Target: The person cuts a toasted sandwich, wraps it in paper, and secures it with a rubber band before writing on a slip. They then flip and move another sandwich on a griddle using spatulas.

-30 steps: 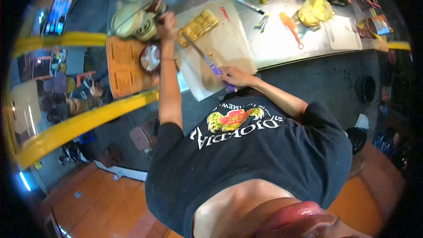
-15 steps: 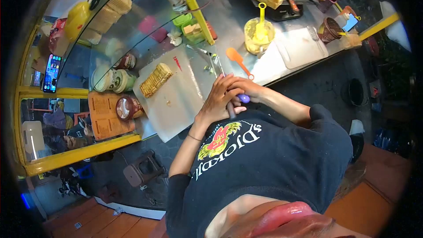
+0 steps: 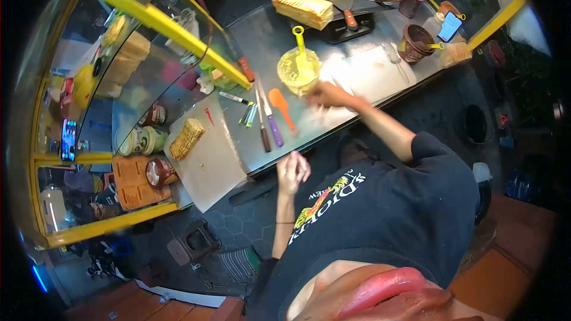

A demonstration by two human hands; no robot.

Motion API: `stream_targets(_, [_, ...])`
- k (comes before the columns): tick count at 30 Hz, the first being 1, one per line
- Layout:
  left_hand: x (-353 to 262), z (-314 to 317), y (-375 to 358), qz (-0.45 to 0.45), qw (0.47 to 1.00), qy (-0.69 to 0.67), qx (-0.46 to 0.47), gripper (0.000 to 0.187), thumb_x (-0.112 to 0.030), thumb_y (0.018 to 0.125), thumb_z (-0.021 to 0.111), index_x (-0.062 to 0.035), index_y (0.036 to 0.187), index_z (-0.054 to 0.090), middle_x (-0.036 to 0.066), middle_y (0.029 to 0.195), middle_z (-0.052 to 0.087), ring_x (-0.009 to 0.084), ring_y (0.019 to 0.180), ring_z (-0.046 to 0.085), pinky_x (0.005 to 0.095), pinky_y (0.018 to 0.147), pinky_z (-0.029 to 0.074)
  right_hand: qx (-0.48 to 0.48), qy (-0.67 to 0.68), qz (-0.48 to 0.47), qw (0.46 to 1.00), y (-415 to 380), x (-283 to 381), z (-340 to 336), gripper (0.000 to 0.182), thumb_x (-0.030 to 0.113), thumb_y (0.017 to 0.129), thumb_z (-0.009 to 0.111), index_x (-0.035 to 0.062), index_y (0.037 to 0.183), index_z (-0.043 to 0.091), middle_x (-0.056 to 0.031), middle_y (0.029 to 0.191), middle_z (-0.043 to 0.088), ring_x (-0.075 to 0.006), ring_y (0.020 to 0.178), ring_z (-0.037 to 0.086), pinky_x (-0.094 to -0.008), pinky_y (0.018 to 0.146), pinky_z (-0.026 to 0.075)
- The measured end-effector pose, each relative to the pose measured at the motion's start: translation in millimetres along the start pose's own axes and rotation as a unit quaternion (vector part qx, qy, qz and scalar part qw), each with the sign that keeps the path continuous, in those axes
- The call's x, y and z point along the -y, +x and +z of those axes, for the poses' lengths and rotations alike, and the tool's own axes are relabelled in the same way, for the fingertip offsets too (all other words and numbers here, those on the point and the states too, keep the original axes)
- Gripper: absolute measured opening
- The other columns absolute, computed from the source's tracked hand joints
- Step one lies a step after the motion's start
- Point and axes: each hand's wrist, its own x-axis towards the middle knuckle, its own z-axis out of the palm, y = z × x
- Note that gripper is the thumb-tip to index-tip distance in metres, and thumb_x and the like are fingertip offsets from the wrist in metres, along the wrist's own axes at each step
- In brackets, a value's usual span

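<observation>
My left hand (image 3: 292,171) is in front of the counter edge, its fingers loosely bent and apart, holding nothing visible. Near it lie a purple-handled knife (image 3: 274,129) and a brown-handled knife (image 3: 264,138), side by side on the metal counter. My right hand (image 3: 328,96) reaches over the counter beside a tub of yellow spread (image 3: 290,74); motion smears its fingers, and whether it touches anything cannot be made out. A yellow spatula (image 3: 304,66) stands in that tub. An orange spatula (image 3: 279,104) lies between the knives and the tub.
A toasted loaf piece (image 3: 187,138) sits on a pale sheet (image 3: 205,169) at left. Rightward are a white cutting board (image 3: 372,83), a whisk-like tool (image 3: 394,56) and a brown tub (image 3: 416,44). Behind stand a big loaf (image 3: 302,9) and a yellow frame post (image 3: 172,27).
My hands were together around the knife handles; now they are apart. Both knives lie on the counter. My right hand has moved towards the yellow spread tub, and the view has shifted.
</observation>
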Motion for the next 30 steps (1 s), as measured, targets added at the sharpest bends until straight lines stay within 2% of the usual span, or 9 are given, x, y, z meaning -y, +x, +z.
stream_targets(2, [29, 31, 55, -0.012, 0.997, 0.068, 0.035, 0.051, -0.038, 0.104, 0.038, -0.0024, 0.072, 0.055, -0.004, 0.048, 0.035, 0.0060, 0.042, 0.034, 0.0229, 0.042, 0.032, -0.328, -0.105, -0.171, 0.923, 6, -34, -119, 0.021, 0.023, 0.079, 0.073, 0.0049, 0.073, 0.066, -0.0072, 0.061, 0.063, -0.0176, 0.055, 0.061, -0.0338, 0.049, 0.047])
stream_targets(6, [63, 92, 211, -0.081, 0.993, 0.082, -0.007, 0.053, -0.050, 0.101, 0.041, -0.0008, 0.099, 0.060, 0.001, 0.061, 0.050, 0.0094, 0.052, 0.047, 0.0227, 0.049, 0.038, -0.613, -0.271, 0.092, 0.736, -26, -58, -297, 0.055, 0.047, 0.075, 0.076, 0.0042, 0.104, 0.059, -0.0186, 0.078, 0.069, -0.0368, 0.066, 0.066, -0.0422, 0.060, 0.053])
stream_targets(8, [67, 129, 289, -0.107, 0.987, 0.016, -0.117, 0.056, -0.055, 0.097, 0.044, -0.0032, 0.115, 0.057, 0.004, 0.075, 0.060, 0.0118, 0.060, 0.054, 0.0230, 0.054, 0.042, -0.624, -0.322, 0.010, 0.712, 2, -136, -341, 0.070, 0.047, 0.074, 0.077, 0.0020, 0.121, 0.051, -0.0182, 0.081, 0.070, -0.0321, 0.063, 0.067, -0.0404, 0.052, 0.053])
stream_targets(12, [74, 122, 413, -0.238, 0.941, -0.237, -0.036, 0.041, -0.051, 0.096, 0.050, -0.0101, 0.100, 0.055, -0.002, 0.067, 0.053, 0.0093, 0.051, 0.044, 0.0248, 0.047, 0.037, -0.417, 0.162, 0.039, 0.894, 14, -116, -349, 0.048, 0.029, 0.082, 0.074, -0.0018, 0.114, 0.056, -0.0084, 0.064, 0.063, -0.0106, 0.040, 0.051, -0.0265, 0.036, 0.043])
stream_targets(16, [38, 147, 409, -0.150, 0.987, 0.044, -0.021, 0.029, -0.038, 0.099, 0.050, -0.0094, 0.094, 0.052, -0.008, 0.056, 0.031, 0.0057, 0.042, 0.024, 0.0209, 0.039, 0.021, -0.360, 0.316, 0.051, 0.876, 32, -131, -383, 0.021, 0.020, 0.085, 0.069, 0.0011, 0.092, 0.063, -0.0063, 0.062, 0.061, -0.0095, 0.039, 0.049, -0.0259, 0.038, 0.045])
stream_targets(20, [4, 161, 437, -0.108, 0.942, 0.312, -0.066, 0.035, -0.039, 0.098, 0.051, -0.0044, 0.090, 0.055, -0.002, 0.053, 0.040, 0.0114, 0.042, 0.036, 0.0263, 0.040, 0.030, -0.385, 0.271, 0.040, 0.881, 58, -134, -420, 0.016, 0.018, 0.083, 0.065, 0.0021, 0.083, 0.063, -0.0060, 0.059, 0.059, -0.0103, 0.038, 0.049, -0.0274, 0.037, 0.046])
stream_targets(22, [-4, 167, 473, 0.155, 0.728, 0.661, -0.093, 0.041, -0.034, 0.096, 0.050, 0.0044, 0.089, 0.062, 0.023, 0.074, 0.066, 0.0402, 0.066, 0.065, 0.0459, 0.060, 0.050, -0.366, 0.257, 0.043, 0.893, 91, -126, -422, 0.017, 0.019, 0.086, 0.064, 0.0022, 0.084, 0.063, -0.0053, 0.058, 0.058, -0.0097, 0.037, 0.048, -0.0275, 0.037, 0.045])
stream_targets(24, [-6, 171, 512, 0.090, 0.675, 0.725, -0.101, 0.045, -0.032, 0.094, 0.050, 0.0100, 0.091, 0.063, 0.036, 0.090, 0.062, 0.0525, 0.090, 0.061, 0.0544, 0.080, 0.048, -0.360, 0.306, 0.012, 0.881, 132, -119, -421, 0.017, 0.018, 0.084, 0.064, 0.0011, 0.080, 0.061, -0.0072, 0.058, 0.058, -0.0134, 0.039, 0.051, -0.0302, 0.037, 0.047])
stream_targets(30, [-38, 151, 523, 0.239, 0.638, 0.722, -0.125, 0.043, -0.034, 0.094, 0.050, 0.0055, 0.091, 0.067, 0.026, 0.077, 0.066, 0.0401, 0.074, 0.067, 0.0501, 0.069, 0.051, -0.431, -0.239, -0.243, 0.836, 150, -10, -428, 0.023, 0.025, 0.080, 0.063, 0.0032, 0.088, 0.066, -0.0138, 0.070, 0.067, -0.0299, 0.063, 0.067, -0.0380, 0.061, 0.054])
